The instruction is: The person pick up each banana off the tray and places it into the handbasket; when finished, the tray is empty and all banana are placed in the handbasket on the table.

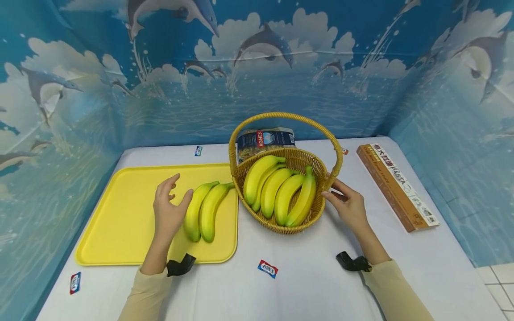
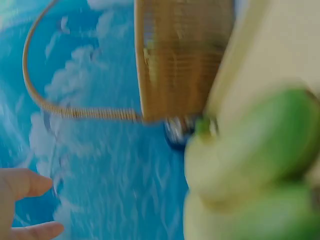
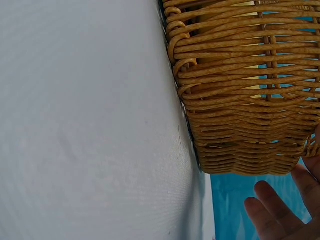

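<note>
Several yellow bananas (image 1: 272, 189) lie side by side in a wicker basket (image 1: 295, 230) with a tall arched handle (image 1: 281, 115). My right hand (image 1: 349, 206) pinches the basket's right rim near the foot of the handle; in the right wrist view its other fingers (image 3: 275, 210) stand spread below the woven wall. Above the yellow tray (image 1: 124, 214) hangs my left hand (image 1: 168, 214), thumb and fingers apart with nothing between them. Two more bananas (image 1: 209, 211) lie on the tray just right of it. They loom blurred and greenish in the left wrist view.
Behind the basket is an Agnesi pasta bag (image 1: 265, 140). A long brown pasta box (image 1: 397, 187) lies at the right. Small candy packets, one (image 1: 267, 269) in front of the basket, dot the white table (image 1: 305, 285). A dolphin-print curtain (image 1: 257, 102) encloses the back and sides.
</note>
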### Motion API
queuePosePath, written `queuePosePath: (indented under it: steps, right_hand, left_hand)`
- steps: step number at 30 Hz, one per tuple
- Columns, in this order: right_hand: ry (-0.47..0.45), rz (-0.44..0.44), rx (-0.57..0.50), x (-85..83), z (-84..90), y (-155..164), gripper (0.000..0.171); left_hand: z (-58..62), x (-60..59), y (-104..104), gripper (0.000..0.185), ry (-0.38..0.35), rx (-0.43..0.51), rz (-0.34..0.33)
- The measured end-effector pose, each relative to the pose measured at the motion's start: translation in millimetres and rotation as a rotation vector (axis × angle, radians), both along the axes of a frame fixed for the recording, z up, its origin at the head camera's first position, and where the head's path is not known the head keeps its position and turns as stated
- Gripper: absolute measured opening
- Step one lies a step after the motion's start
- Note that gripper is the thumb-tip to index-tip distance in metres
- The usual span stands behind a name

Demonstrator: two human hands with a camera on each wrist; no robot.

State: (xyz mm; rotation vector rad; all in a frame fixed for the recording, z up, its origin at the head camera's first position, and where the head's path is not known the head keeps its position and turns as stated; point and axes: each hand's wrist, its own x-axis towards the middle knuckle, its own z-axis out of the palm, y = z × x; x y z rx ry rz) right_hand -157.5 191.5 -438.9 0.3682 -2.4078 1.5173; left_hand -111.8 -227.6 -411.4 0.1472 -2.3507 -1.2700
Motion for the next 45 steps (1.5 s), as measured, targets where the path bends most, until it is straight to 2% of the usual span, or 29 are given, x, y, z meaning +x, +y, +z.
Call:
queuePosePath:
  steps: [6, 11, 21, 28, 32, 36, 45]
  right_hand:
    - [-0.012, -0.005, -0.011, -12.2, -23.1, 8, 0.048]
    - [-0.013, 0.001, -0.021, -17.1, -34.1, 12, 0.048]
    - [-0.008, 0.0, -0.03, -17.0, -34.0, 12, 0.046]
    - [0.006, -0.003, -0.023, -17.1, -33.2, 12, 0.046]
    - [-0.002, -0.018, -0.008, -16.5, -34.5, 13, 0.048]
    - [-0.01, -0.025, 0.0, -15.5, -34.5, 13, 0.049]
    - [-0.004, -0.025, 0.005, -15.2, -34.1, 13, 0.049]
  left_hand:
    - [-6.3, 3.2, -31, 0.058, -0.018, 0.007, 0.071]
    - [-10.3, 3.4, -36, 0.062, -0.035, 0.042, 0.054]
    - [-31.8, -4.1, -30, 0.068, -0.24, 0.095, -0.067]
    - [-47.1, -9.7, -28, 0.065, -0.382, 0.045, -0.128]
    - [-53.9, -12.4, -28, 0.06, -0.459, 0.006, -0.138]
    - [-55.4, -12.5, -28, 0.058, -0.475, -0.019, -0.13]
    - [-57.0, -13.0, -28, 0.057, -0.47, -0.007, -0.114]
